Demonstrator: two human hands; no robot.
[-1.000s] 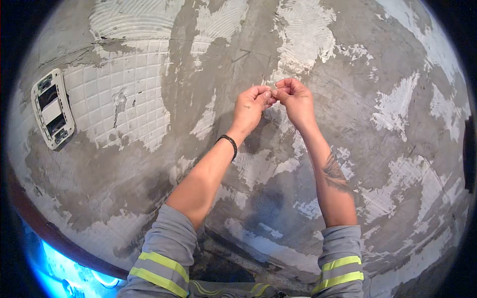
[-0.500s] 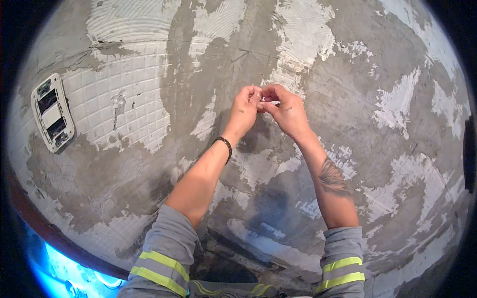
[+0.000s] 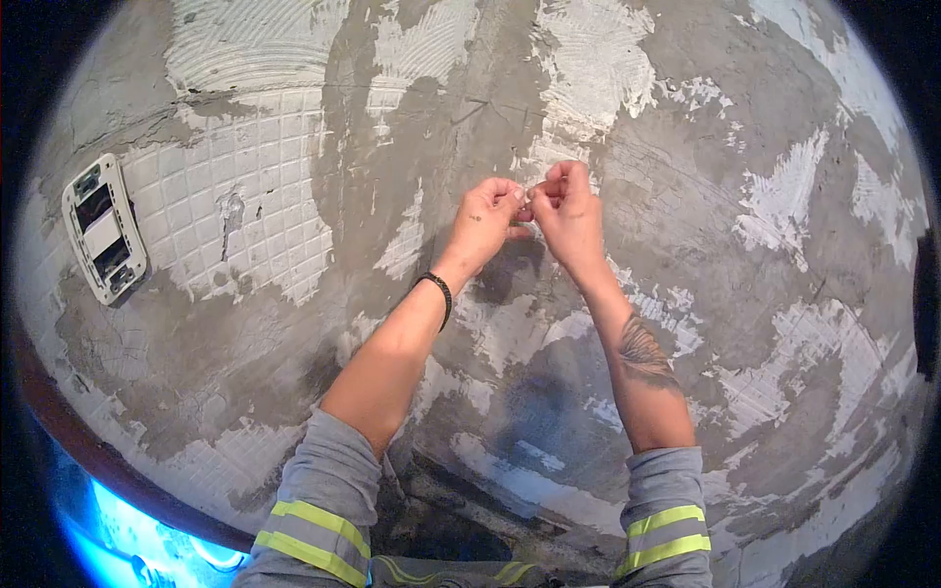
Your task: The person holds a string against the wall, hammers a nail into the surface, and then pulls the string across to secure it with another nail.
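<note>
My left hand (image 3: 480, 227) and my right hand (image 3: 570, 223) meet in front of a rough wall (image 3: 667, 196). Thumb and fingers of each are pinched together, the tips almost touching. Something tiny and pale may lie between them, but it is too small to name. The wall behind is grey, with patches of whitish ridged adhesive. A dark bracelet circles my left wrist, and a tattoo marks my right forearm.
On the left, a white frame for electrical fittings (image 3: 104, 229) is set on the wall, with dark openings and a white middle piece. A grid-marked patch (image 3: 274, 176) lies beside it. Bright blue light (image 3: 157, 534) shows at lower left.
My right hand has turned more upright, its fingers raised and its wrist slightly left. My left hand has dipped slightly, and its lower fingers have spread a little. Both hands remain pinched.
</note>
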